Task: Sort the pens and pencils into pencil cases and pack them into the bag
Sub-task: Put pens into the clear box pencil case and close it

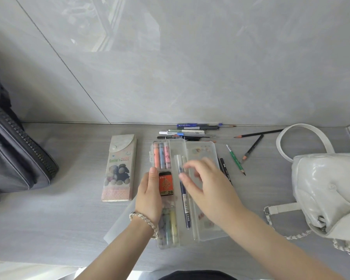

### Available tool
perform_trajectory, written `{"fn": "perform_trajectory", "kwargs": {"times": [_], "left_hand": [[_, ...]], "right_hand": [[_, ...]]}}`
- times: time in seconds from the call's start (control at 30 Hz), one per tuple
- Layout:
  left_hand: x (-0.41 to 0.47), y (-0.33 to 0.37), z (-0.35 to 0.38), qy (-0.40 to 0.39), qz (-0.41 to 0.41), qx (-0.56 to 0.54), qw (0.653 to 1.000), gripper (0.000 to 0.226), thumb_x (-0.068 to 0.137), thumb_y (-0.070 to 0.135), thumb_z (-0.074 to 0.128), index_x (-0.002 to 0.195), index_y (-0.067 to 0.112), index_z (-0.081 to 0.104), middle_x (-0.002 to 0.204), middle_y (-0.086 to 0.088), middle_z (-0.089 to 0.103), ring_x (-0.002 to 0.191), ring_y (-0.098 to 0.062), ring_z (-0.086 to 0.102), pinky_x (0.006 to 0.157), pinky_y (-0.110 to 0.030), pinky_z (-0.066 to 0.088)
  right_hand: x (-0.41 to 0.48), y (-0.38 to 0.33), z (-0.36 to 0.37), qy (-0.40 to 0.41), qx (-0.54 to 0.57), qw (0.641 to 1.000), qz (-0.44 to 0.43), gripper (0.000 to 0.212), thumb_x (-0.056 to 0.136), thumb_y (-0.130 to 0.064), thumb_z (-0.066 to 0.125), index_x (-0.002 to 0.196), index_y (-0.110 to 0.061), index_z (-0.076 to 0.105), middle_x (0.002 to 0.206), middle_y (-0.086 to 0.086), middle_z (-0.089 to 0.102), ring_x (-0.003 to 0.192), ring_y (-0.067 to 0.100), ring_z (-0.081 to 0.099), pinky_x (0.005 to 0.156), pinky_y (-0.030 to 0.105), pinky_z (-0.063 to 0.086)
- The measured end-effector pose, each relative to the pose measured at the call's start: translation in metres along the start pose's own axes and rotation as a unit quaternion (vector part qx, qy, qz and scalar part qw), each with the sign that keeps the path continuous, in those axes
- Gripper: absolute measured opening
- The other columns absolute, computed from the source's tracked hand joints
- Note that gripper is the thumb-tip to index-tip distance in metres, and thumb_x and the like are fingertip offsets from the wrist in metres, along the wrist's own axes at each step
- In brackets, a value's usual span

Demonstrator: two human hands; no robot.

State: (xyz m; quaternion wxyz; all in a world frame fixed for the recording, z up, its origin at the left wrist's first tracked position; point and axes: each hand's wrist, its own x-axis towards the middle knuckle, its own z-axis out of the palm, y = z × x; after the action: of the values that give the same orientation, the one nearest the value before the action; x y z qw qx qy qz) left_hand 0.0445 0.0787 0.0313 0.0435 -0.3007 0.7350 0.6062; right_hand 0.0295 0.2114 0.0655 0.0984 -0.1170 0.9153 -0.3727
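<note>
— What are your hands doing?

— My right hand (pixel 202 184) hovers over the open clear pencil case (pixel 171 141), fingers loosely spread and clasping nothing. Blur hides whether a fingertip touches the blue pen (pixel 185 207) lying lengthwise in the tray. My left hand (pixel 149 190) has its thumb on the case's left rim. Its fingers are tucked out of sight, so I can't say whether they clasp it.

— What comes next?

— More pens, I'd guess. The loose pens (pixel 186 130) lie past the case's far end, along the far edge of the table (pixel 69 209). Their long axes run left to right, crosswise to the tray. My right hand is the nearer one, and each pen would need turning before it drops in. The pencils (pixel 253 146) are scattered right of the lid, toward the white bag (pixel 327 188) at the right edge.

— Any writing?

— The orange eraser (pixel 166 183) in the tray reads "2B". The card pencil case (pixel 119 168) just left of the clear one says "Smile". The print on the pens is too small to read.
</note>
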Motion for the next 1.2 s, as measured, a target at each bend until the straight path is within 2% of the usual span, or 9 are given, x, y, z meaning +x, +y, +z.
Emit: {"fn": "perform_trajectory", "kwargs": {"times": [0.07, 0.13, 0.23, 0.37, 0.57, 0.8, 0.93, 1.07, 1.2], "left_hand": [[0.001, 0.0, 0.0, -0.011, 0.008, -0.001, 1.0, 0.039, 0.095, 0.045, 0.029, 0.087, 0.02, 0.059, 0.079, 0.0, 0.062, 0.08, -0.02, 0.061, 0.08, -0.041, 0.051], [0.0, -0.001, 0.001, -0.021, 0.015, -0.002, 1.0, 0.039, 0.095, 0.045, 0.029, 0.086, 0.021, 0.059, 0.078, -0.001, 0.062, 0.079, -0.023, 0.062, 0.078, -0.044, 0.052], [0.002, 0.001, 0.001, -0.021, 0.014, -0.006, 1.0, 0.039, 0.096, 0.043, 0.03, 0.083, 0.019, 0.058, 0.074, -0.001, 0.06, 0.072, -0.022, 0.06, 0.065, -0.038, 0.053], [0.007, -0.001, 0.001, -0.02, 0.003, 0.005, 1.0, 0.042, 0.095, 0.045, 0.03, 0.087, 0.018, 0.06, 0.076, -0.001, 0.062, 0.076, -0.025, 0.062, 0.074, -0.045, 0.051], [0.016, -0.007, -0.003, -0.013, -0.021, 0.022, 0.999, 0.039, 0.094, 0.046, 0.03, 0.085, 0.022, 0.059, 0.081, -0.003, 0.064, 0.084, -0.027, 0.064, 0.083, -0.048, 0.051], [0.031, -0.009, -0.01, -0.007, -0.011, 0.035, 0.999, 0.033, 0.095, 0.041, 0.031, 0.077, 0.025, 0.054, 0.076, 0.004, 0.06, 0.079, -0.017, 0.058, 0.078, -0.031, 0.043], [0.043, -0.012, -0.015, 0.006, -0.028, 0.027, 0.999, 0.034, 0.095, 0.04, 0.032, 0.076, 0.021, 0.054, 0.077, 0.001, 0.06, 0.076, -0.016, 0.057, 0.074, -0.026, 0.045], [0.056, -0.006, -0.021, 0.016, -0.038, 0.021, 0.999, 0.033, 0.096, 0.039, 0.033, 0.078, 0.022, 0.054, 0.075, 0.004, 0.059, 0.074, -0.013, 0.056, 0.07, -0.022, 0.044], [0.062, -0.005, -0.026, 0.025, -0.05, 0.02, 0.998, 0.036, 0.095, 0.043, 0.033, 0.08, 0.018, 0.056, 0.075, 0.001, 0.058, 0.078, -0.022, 0.06, 0.077, -0.036, 0.049]], "right_hand": [[0.011, 0.005, 0.002, 0.054, -0.025, 0.998, -0.023, 0.039, 0.092, -0.038, 0.044, 0.126, -0.022, 0.052, 0.115, -0.002, 0.045, 0.108, 0.01, 0.04, 0.091, 0.018, 0.03], [0.021, 0.01, 0.005, 0.061, -0.055, 0.996, -0.03, 0.043, 0.089, -0.04, 0.043, 0.126, -0.021, 0.053, 0.131, 0.005, 0.041, 0.12, 0.016, 0.03, 0.101, 0.027, 0.028], [0.025, 0.014, 0.01, 0.043, -0.065, 0.997, -0.027, 0.031, 0.087, -0.03, 0.056, 0.115, -0.016, 0.059, 0.138, 0.009, 0.036, 0.129, 0.023, 0.027, 0.107, 0.039, 0.029], [0.017, 0.016, 0.014, -0.026, -0.055, 0.998, -0.024, 0.035, 0.087, -0.03, 0.056, 0.119, -0.016, 0.051, 0.145, 0.004, 0.022, 0.139, 0.02, 0.014, 0.112, 0.034, 0.019], [0.032, 0.022, 0.016, -0.078, -0.074, 0.994, 0.007, 0.05, 0.088, -0.04, 0.052, 0.132, -0.021, 0.037, 0.143, -0.001, 0.019, 0.136, 0.015, 0.014, 0.109, 0.03, 0.025], [0.062, 0.023, 0.015, -0.1, -0.083, 0.991, -0.025, 0.036, 0.086, -0.041, 0.057, 0.114, -0.018, 0.054, 0.131, -0.003, 0.033, 0.126, 0.011, 0.026, 0.102, 0.024, 0.025], [0.109, 0.041, 0.011, 0.045, -0.007, 0.999, -0.009, 0.014, 0.087, -0.013, 0.058, 0.098, -0.011, 0.067, 0.1, 0.001, 0.059, 0.1, 0.018, 0.055, 0.087, 0.026, 0.043], [0.161, 0.076, 0.018, -0.025, -0.187, 0.981, 0.048, 0.022, 0.089, -0.013, 0.054, 0.11, -0.009, 0.06, 0.113, 0.008, 0.06, 0.108, 0.026, 0.052, 0.088, 0.034, 0.041], [0.175, 0.084, 0.026, -0.115, -0.318, 0.941, 0.024, 0.028, 0.09, -0.022, 0.054, 0.113, -0.006, 0.054, 0.117, 0.011, 0.053, 0.112, 0.029, 0.046, 0.086, 0.037, 0.041]]}}
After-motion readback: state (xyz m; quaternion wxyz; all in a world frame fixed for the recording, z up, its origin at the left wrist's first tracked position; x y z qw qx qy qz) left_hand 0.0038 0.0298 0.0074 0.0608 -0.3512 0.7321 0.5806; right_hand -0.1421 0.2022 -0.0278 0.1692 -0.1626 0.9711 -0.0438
